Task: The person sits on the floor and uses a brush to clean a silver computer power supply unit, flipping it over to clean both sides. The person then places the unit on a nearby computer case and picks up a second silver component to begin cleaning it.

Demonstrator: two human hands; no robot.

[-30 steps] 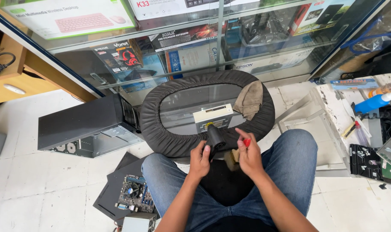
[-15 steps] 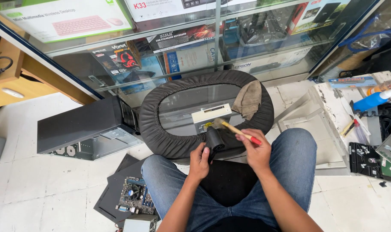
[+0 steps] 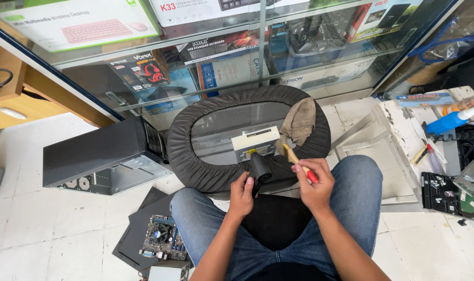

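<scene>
Fingers: on my left hand (image 3: 242, 193) I see them curled tight around the black blower (image 3: 259, 170); on my right hand (image 3: 315, 182) they pinch the wooden-handled brush (image 3: 298, 162).
Landmark: I place everything by the black stool (image 3: 195, 161) in front of my knees.
Blower: just over the stool's near rim, nozzle tilted up toward the beige drive (image 3: 255, 143).
Brush: beside the blower, bristles above the stool's right side.
Drive: lying on the stool seat.
Cloth (image 3: 301, 119): draped on the stool's far-right rim.
Computer case (image 3: 99, 158): left of the stool.
Motherboard (image 3: 161, 239): on the floor, near-left of the stool.
Blue bottle (image 3: 450, 122): well right of the stool.
</scene>
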